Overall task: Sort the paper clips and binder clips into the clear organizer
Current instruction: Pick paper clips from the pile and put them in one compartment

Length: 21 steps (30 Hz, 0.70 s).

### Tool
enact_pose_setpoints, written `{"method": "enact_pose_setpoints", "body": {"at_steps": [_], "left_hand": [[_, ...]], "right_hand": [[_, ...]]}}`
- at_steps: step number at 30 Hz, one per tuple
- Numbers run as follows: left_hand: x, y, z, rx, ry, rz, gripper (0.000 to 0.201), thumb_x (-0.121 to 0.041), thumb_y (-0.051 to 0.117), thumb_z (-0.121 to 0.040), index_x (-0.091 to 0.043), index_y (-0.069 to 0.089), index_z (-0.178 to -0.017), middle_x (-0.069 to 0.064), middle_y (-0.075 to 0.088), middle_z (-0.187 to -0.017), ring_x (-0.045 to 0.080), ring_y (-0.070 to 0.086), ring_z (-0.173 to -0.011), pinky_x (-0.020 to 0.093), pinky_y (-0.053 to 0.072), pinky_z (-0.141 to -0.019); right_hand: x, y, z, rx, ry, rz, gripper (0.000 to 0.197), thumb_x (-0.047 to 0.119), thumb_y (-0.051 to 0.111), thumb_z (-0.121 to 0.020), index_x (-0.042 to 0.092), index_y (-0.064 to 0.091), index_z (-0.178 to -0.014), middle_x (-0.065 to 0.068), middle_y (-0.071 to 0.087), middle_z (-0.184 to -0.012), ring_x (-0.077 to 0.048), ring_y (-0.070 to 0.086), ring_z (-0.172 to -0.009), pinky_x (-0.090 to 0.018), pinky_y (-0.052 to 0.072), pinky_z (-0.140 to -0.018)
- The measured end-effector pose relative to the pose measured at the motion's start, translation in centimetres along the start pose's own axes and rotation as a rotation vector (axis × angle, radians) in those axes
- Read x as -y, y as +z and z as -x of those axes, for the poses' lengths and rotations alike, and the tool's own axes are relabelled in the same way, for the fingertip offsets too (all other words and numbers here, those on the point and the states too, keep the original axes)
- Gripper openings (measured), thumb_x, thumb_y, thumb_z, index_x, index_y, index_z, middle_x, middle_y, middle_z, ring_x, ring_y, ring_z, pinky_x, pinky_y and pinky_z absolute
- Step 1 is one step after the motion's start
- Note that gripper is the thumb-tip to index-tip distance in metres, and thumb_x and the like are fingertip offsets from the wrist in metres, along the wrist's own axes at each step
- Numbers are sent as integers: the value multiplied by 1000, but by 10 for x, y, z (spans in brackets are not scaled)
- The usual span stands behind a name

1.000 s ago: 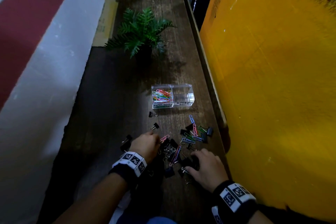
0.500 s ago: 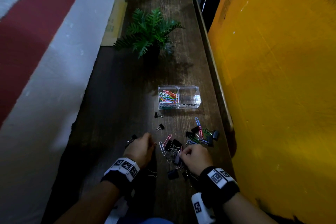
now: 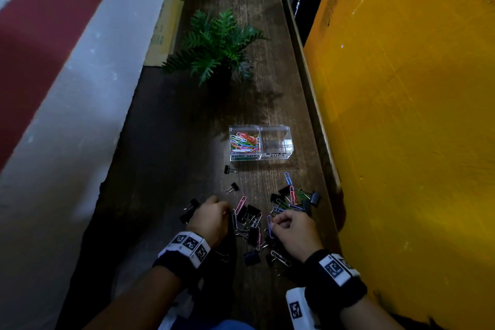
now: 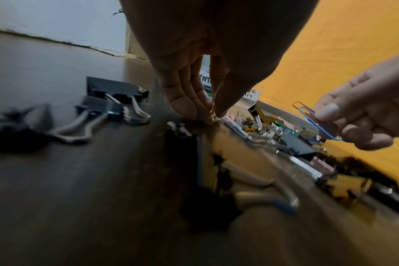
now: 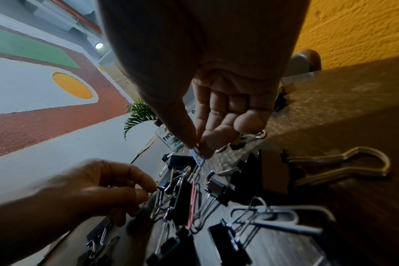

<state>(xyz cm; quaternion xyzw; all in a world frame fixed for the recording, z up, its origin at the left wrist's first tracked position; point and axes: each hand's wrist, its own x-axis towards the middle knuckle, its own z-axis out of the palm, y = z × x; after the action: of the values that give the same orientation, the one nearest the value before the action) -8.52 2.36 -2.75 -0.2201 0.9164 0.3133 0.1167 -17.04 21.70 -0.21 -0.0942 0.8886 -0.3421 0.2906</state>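
Observation:
The clear organizer (image 3: 288,142) stands mid-table. Its left compartment holds coloured paper clips (image 3: 245,142); the right one looks empty. Near the table's front lies a mixed pile of black binder clips (image 3: 251,218) and paper clips. A second cluster (image 3: 294,201) lies to its right. My right hand (image 3: 274,222) pinches a blue paper clip (image 5: 197,156) just above the pile, with an orange one (image 4: 295,104) beside it. My left hand (image 3: 227,213) has thumb and fingertips pinched on a clip at the pile's left edge (image 4: 211,115).
Loose binder clips (image 3: 230,169) (image 3: 233,187) lie between the pile and the organizer, another (image 3: 191,205) left of my left hand. A potted fern (image 3: 217,45) stands farther back. A yellow wall (image 3: 401,142) borders the right side, a white and red wall (image 3: 67,88) the left.
My right hand has moved up and left from the pile's near side and now holds a blue paper clip lifted. The left hand has stayed at the pile's left edge.

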Motion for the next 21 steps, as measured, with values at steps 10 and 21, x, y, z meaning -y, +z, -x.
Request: {"method": "enact_pose_setpoints", "body": {"at_steps": [10,21], "left_hand": [[-1,-20,-2,-62,-28,30,16,-24,58,-87,-22,64,-103,-3,55,-101,19,59,-90,27,47,-75],[-55,-105,-99,-278,239,-138,15,-21,55,-88,-25,65,-97,-2,57,-97,19,57,-89,31,46,-70]], "right_hand": [[1,-6,3,41,-36,-34,16,6,68,-82,20,68,-88,11,65,-77,2,58,-69,-6,42,-56],[9,-13,3,90,-59,-97,24,1,65,-84,24,64,-91,6,63,-82,-2,58,-72,-12,47,-62]]}}
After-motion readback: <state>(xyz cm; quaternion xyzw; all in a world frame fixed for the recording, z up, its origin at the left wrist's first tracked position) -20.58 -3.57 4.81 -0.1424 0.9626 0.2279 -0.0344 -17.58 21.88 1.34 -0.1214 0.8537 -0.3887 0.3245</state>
